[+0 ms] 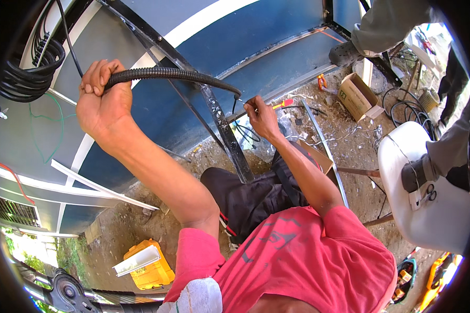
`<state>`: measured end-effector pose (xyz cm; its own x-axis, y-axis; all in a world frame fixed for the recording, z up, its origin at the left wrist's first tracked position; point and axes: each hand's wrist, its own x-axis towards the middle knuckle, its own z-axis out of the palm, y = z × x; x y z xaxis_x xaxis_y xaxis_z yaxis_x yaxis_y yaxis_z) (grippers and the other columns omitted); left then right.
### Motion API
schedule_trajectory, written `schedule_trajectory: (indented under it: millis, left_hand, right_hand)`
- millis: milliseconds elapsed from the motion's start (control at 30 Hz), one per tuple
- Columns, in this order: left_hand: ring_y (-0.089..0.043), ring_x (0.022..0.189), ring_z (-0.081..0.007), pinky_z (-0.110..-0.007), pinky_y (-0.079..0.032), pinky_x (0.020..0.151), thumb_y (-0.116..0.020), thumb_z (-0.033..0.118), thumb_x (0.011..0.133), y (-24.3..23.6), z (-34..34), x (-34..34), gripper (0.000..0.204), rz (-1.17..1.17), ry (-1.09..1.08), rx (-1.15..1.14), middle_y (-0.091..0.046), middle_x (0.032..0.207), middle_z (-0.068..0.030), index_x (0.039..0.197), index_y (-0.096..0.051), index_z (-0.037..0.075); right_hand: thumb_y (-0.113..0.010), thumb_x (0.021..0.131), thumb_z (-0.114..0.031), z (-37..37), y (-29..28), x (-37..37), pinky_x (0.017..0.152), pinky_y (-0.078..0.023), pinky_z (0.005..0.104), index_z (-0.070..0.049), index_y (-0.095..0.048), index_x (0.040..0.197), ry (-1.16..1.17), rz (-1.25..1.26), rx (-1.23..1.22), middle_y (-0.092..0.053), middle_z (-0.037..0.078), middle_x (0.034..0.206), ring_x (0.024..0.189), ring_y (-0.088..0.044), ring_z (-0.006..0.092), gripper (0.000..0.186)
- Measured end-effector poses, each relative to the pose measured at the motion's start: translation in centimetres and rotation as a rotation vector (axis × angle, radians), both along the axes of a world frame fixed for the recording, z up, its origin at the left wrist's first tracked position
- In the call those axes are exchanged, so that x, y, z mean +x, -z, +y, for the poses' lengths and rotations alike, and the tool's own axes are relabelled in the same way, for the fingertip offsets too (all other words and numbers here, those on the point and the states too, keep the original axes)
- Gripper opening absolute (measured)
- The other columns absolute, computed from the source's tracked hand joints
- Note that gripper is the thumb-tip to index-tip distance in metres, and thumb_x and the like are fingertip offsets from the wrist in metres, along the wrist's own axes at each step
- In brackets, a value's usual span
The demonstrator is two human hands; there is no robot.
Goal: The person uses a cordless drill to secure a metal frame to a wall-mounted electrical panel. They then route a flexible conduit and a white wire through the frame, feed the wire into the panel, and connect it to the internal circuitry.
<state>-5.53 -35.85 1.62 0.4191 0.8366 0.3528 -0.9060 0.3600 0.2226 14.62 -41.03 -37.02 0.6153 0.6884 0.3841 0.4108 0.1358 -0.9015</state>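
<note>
My left hand (pixel 105 96) is raised at the left, its fingers wrapped round a black corrugated conduit (pixel 172 73). The conduit arches to the right in front of a dark metal frame and dips at its far end. There my right hand (pixel 261 118) is closed in a pinch, with a thin pale wire running from the conduit's mouth to the fingertips. A short black cable (pixel 234 107) hangs from the same end. Just what lies between the right fingertips is mostly hidden.
A dark metal frame (pixel 172 53) slants before the blue wall. Coiled black cable (pixel 31 78) hangs at left. Another person's foot (pixel 416 174) rests on a white chair (pixel 438 219) beside scissors (pixel 430 193). A cardboard box (pixel 357 94) and yellow case (pixel 154 268) lie on the ground.
</note>
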Motion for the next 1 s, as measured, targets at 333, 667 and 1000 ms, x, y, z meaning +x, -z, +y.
schedule_trajectory:
  millis: [333,667,1000]
  left_hand:
    - [-0.034,0.057,-0.0116,-0.03,-0.033,0.065,-0.042,0.013,0.106,0.7,-0.6,-1.0,0.024,0.006,0.071,0.053,-0.037,0.067,0.0013,0.082,-0.045,0.01]
    - [-0.042,0.065,-0.0138,-0.033,-0.039,0.07,-0.027,0.037,0.119,-0.6,0.2,-3.4,0.048,0.14,-0.132,0.136,-0.044,0.076,-0.0004,0.107,-0.06,0.005]
    - [-0.037,0.059,-0.0127,-0.032,-0.036,0.064,-0.019,0.047,0.12,-0.7,5.0,-10.6,0.064,0.177,-0.221,0.162,-0.041,0.073,0.0,0.126,-0.061,0.0]
  right_hand:
    - [-0.08,0.093,-0.038,-3.6,-6.9,1.5,0.114,-0.048,0.0507,-0.008,-0.058,0.144,-0.209,-0.284,0.06,-0.063,0.018,0.146,0.135,-0.061,0.0396,0.064]
    - [-0.083,0.096,-0.034,-3.3,-10.7,0.5,0.058,-0.041,0.0396,-0.003,-0.068,0.098,-0.309,-0.128,0.2,-0.059,0.014,0.071,0.061,-0.053,0.0256,0.034]
    - [-0.089,0.091,-0.029,-2.9,-9.7,0.8,0.07,-0.053,0.0356,-0.003,-0.069,0.095,-0.341,-0.028,0.376,-0.073,0.009,0.084,0.077,-0.068,0.0173,0.033]
